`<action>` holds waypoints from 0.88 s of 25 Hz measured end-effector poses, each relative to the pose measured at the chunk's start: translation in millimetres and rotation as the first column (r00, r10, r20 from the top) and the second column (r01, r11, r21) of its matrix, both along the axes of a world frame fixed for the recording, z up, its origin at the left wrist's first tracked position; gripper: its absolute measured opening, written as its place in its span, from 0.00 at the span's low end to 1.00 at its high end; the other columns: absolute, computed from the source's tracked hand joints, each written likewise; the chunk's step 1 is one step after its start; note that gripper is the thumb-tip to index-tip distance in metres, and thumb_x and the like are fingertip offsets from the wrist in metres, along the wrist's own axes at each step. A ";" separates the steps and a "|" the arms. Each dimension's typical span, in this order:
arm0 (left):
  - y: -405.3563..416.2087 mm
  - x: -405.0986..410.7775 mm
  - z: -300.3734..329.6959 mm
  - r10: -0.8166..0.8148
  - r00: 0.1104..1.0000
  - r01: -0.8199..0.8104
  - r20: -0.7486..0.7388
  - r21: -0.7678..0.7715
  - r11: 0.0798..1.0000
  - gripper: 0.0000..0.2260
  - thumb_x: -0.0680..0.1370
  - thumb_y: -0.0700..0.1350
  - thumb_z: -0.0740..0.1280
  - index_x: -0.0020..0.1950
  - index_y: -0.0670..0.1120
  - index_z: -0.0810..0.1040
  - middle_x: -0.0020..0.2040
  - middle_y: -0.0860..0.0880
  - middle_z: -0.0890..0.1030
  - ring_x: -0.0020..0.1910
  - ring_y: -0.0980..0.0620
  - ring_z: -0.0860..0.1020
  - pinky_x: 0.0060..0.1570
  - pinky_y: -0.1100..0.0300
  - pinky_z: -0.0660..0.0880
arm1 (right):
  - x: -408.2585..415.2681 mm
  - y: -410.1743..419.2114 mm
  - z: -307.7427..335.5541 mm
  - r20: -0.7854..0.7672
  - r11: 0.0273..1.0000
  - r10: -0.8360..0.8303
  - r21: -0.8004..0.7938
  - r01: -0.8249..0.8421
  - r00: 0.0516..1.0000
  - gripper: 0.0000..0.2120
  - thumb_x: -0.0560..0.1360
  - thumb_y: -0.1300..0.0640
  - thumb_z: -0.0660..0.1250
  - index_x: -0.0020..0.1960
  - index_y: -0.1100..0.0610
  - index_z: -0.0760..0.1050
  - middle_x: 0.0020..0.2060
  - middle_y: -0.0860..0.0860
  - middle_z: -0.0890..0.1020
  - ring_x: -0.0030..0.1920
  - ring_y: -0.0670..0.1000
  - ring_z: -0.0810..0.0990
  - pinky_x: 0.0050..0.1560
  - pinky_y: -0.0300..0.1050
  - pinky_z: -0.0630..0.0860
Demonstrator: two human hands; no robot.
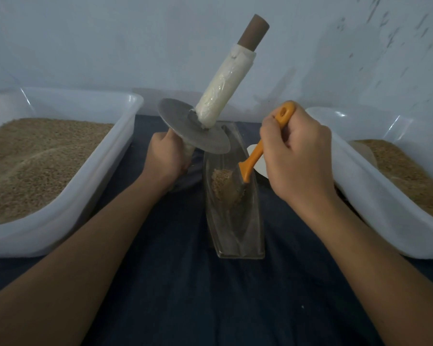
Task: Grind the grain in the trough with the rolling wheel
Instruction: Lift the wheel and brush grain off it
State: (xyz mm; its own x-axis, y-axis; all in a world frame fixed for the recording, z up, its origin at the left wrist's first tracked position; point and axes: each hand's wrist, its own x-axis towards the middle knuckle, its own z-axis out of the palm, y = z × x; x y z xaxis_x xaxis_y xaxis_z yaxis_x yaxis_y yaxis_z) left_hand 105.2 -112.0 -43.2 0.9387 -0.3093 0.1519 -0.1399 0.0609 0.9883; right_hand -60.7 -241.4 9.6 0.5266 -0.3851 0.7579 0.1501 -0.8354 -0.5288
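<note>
Centrally, trough [235,236] flanked by bins [68,216], wheel [193,128] raised

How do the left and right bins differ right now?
The left bin is heaped nearly to its rim with grain; the right bin holds less, with more bare wall showing. A pale scoop-like piece lies in the right bin, none in the left. Both are white plastic.

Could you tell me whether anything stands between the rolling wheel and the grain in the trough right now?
Yes. The orange-handled scoop, gripped by the right hand, dips into the trough right at the grain. The left hand holds the rolling wheel tilted above the far end.
</note>
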 end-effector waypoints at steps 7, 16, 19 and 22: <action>-1.6 -0.5 -0.1 -0.005 1.000 0.005 0.002 -0.026 1.000 0.11 0.81 0.39 0.59 0.39 0.44 0.72 0.24 0.46 0.65 0.22 0.52 0.62 0.23 0.63 0.59 | -9.8 -8.3 15.6 0.138 1.000 0.005 0.003 -0.006 0.990 0.13 0.82 0.59 0.62 0.40 0.64 0.69 0.27 0.51 0.69 0.28 0.48 0.71 0.28 0.36 0.66; 3.2 4.4 -5.1 0.051 0.997 -0.057 0.057 0.111 0.992 0.17 0.75 0.49 0.64 0.27 0.50 0.69 0.27 0.44 0.71 0.32 0.46 0.68 0.38 0.45 0.65 | -11.1 -52.3 12.9 0.115 0.992 -0.121 -0.011 0.123 0.986 0.10 0.84 0.53 0.61 0.47 0.57 0.74 0.32 0.52 0.77 0.33 0.52 0.78 0.36 0.52 0.75; 3.9 5.2 -6.6 0.105 0.986 -0.135 0.128 0.255 0.957 0.17 0.76 0.54 0.63 0.30 0.49 0.69 0.28 0.46 0.72 0.33 0.47 0.69 0.41 0.46 0.66 | -13.0 -68.2 -4.1 -0.154 0.955 -0.157 -0.275 0.111 0.975 0.08 0.85 0.51 0.61 0.51 0.53 0.74 0.35 0.45 0.77 0.35 0.46 0.77 0.35 0.44 0.73; 3.8 1.4 -6.9 0.166 0.961 -0.240 0.222 0.365 0.900 0.19 0.79 0.58 0.60 0.31 0.50 0.68 0.28 0.51 0.71 0.31 0.48 0.69 0.40 0.52 0.67 | -19.3 -73.3 -23.2 -0.433 0.857 -0.236 -0.515 -0.024 0.870 0.04 0.84 0.51 0.61 0.57 0.48 0.73 0.45 0.46 0.78 0.44 0.49 0.77 0.41 0.51 0.77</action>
